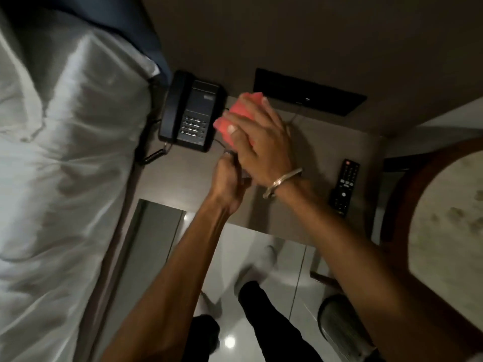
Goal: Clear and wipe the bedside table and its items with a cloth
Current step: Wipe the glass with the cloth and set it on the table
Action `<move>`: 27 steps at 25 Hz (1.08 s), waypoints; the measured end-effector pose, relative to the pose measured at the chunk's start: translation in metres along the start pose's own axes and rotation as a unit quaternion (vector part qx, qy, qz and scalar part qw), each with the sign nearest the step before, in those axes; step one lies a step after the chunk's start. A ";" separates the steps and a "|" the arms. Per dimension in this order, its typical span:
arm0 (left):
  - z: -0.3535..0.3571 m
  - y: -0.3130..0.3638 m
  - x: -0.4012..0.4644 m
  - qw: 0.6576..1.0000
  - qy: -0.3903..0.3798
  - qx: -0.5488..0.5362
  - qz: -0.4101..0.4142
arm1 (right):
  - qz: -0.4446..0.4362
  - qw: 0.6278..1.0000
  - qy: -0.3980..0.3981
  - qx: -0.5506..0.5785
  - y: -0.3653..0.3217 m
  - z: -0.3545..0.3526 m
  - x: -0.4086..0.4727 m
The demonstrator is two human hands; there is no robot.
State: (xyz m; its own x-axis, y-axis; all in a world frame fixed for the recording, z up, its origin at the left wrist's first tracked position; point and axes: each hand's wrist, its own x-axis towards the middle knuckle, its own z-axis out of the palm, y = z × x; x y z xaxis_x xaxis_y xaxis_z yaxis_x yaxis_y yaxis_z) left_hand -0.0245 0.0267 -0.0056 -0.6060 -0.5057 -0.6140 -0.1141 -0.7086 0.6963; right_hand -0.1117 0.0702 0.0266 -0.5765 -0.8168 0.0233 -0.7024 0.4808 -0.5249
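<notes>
We had the pink cloth (236,118) pressed under our right hand (258,142), over something narrow gripped in our closed left hand (230,176); the remote (344,188) lay lengthwise on the worktop (313,158), nearer our right

Table (326,142) top matt, smooth; phone (192,112) and remote (345,186) black plastic; cloth (236,118) soft pink fabric; bed (65,152) sheet white, creased; floor (261,257) tiles glossy; bracelet (283,181) metal.
</notes>
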 end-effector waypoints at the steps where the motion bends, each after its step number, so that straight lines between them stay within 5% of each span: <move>1: 0.003 -0.005 0.008 1.000 0.007 -0.017 -0.024 | 0.030 0.999 -0.003 0.031 0.010 -0.002 0.001; 4: 0.010 -0.020 0.029 0.989 -0.068 -0.108 -0.073 | -0.010 1.000 -0.009 0.001 0.023 0.004 -0.038; 6: 0.010 -0.020 0.031 0.990 -0.095 -0.076 -0.076 | -0.062 0.997 -0.038 0.013 0.032 0.003 -0.046; 10: 0.012 -0.020 0.036 0.975 -0.117 -0.145 -0.121 | 0.062 0.986 -0.023 0.155 0.057 -0.010 -0.007; 15: 0.000 -0.022 0.043 0.977 -0.126 -0.080 -0.149 | 0.063 0.998 -0.008 -0.018 0.026 0.012 -0.065; 18: 0.001 -0.038 0.044 0.974 -0.108 -0.106 -0.169 | 0.102 0.994 -0.028 0.015 0.037 0.022 -0.052; 21: 0.011 -0.050 0.038 0.968 -0.124 -0.111 -0.186 | 0.259 0.928 0.046 0.262 0.051 0.024 -0.030; 25: 0.013 -0.060 0.037 0.980 -0.119 -0.090 -0.132 | 0.296 0.895 0.025 0.332 0.043 0.024 -0.065; 27: 0.014 -0.063 0.041 0.989 -0.090 -0.024 -0.119 | 0.356 0.809 0.021 0.467 0.058 0.025 -0.068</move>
State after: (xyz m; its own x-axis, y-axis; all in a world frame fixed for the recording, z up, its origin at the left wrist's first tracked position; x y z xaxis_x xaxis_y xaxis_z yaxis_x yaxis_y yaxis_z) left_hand -0.0534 0.0577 -0.0690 -0.6978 -0.2297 -0.6784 -0.2346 -0.8216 0.5195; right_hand -0.1034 0.1457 -0.0266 -0.7236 -0.4186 -0.5488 0.4244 0.3572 -0.8320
